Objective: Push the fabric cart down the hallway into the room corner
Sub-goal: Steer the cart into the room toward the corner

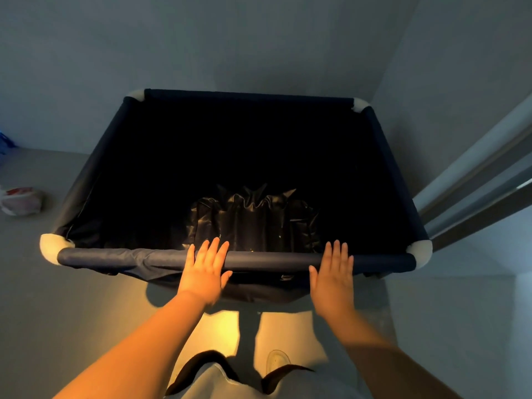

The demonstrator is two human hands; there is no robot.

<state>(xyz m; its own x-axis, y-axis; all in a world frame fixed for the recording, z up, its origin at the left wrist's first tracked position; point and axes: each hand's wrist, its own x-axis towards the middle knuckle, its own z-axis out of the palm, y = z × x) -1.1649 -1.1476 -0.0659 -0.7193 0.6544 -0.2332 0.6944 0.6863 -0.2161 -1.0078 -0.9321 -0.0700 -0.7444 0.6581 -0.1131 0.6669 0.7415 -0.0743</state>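
Fabric cart (161,180), dark navy cloth slung on a tube frame with pale corner joints, stands with its far rim close against the back wall (230,47) and its right side near the side wall (437,82), so it sits in or very nearly in the room corner; I judge the push almost complete. Whether the far rim touches the wall cannot be told from above. Its deep, shadowed interior holds only a crumpled sheet of dark glossy material (253,217) at the bottom. The near rail (121,256), a cloth-sleeved tube, faces me because it is the natural bar to push on. A sliding door frame (472,194) runs along the right; a white bag with red print (21,200) lies on the floor (43,298), well apart to the left.

Both my forearms reach forward and down, roughly parallel. My left hand (205,273) lies palm-down over the rail near its middle, fingers straight and slightly spread, thumb out to the right, not curled around the tube. My right hand (334,279) rests likewise further right, fingers extended and close together. Flat palms suit pressing forward rather than steering or pulling.
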